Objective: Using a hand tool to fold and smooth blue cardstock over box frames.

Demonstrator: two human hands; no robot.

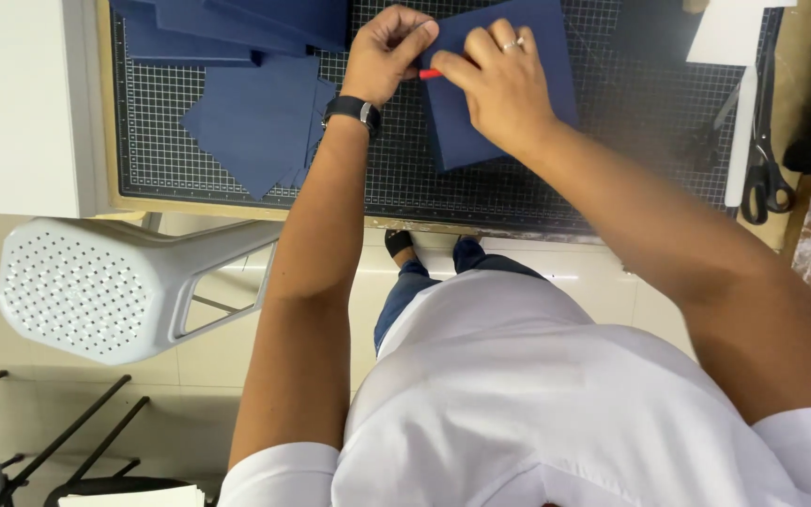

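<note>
No packages, labels, signs or screens anywhere in view, whether on the work surface, beside it or on the floor

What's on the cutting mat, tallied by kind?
Navy sheet under the hands: 1
Navy sheet piles, loose and stacked: 2; single sheets can't be counted
Red tool between left hand and right hand, at: 1
Scissors: 1
White strip: 1
Total: 6

Pale tiled floor (190, 385), white perforated plastic stool (96, 286), wooden worktable edge (237, 208), white cabinet (16, 103)
</note>
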